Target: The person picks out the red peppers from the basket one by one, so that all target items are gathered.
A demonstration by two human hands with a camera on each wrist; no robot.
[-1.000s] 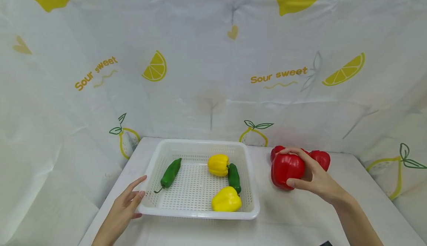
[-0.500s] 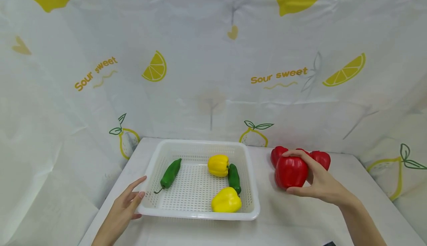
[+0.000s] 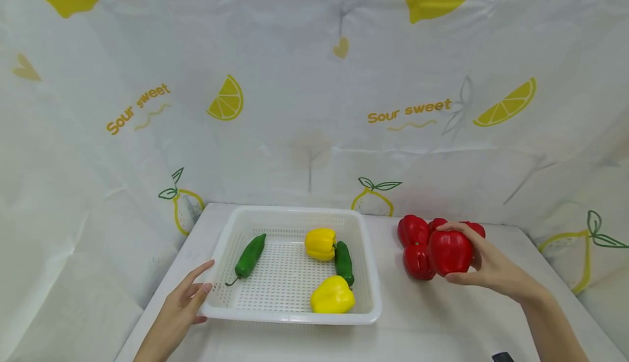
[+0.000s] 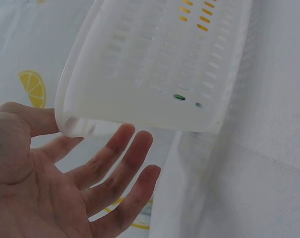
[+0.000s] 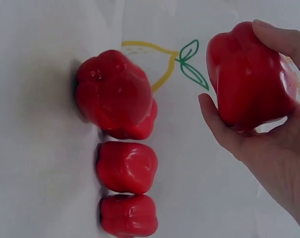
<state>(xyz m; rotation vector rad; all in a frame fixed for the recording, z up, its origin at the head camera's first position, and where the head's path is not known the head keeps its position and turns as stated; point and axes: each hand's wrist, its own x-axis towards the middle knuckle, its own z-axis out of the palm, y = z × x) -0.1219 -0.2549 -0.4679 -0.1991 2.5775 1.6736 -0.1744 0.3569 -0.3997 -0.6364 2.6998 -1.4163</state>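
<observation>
In the head view my right hand (image 3: pixel 496 269) grips a red bell pepper (image 3: pixel 450 253) between thumb and fingers, and the right wrist view shows this pepper (image 5: pixel 251 79) apart from the others. Several more red bell peppers (image 3: pixel 413 231) stand in a cluster behind and left of it, one (image 3: pixel 417 262) at the front. At the left, my left hand (image 3: pixel 174 313) holds the near left corner of a white plastic basket (image 3: pixel 295 316), thumb over the rim. In the left wrist view its other fingers (image 4: pixel 110 188) lie loosely at and below that rim (image 4: pixel 70 130).
Two yellow bell peppers (image 3: pixel 332 295) and a green chili pepper (image 3: pixel 344 262) lie in the basket's right half. Another green chili pepper (image 3: pixel 250 256) lies at its left. A white lemon-printed sheet (image 3: pixel 295 105) rises behind the white tabletop (image 3: pixel 417 329).
My right hand has moved right, carrying the red bell pepper with it. Another red bell pepper has come into view at the front of the cluster. The left hand and basket stay put.
</observation>
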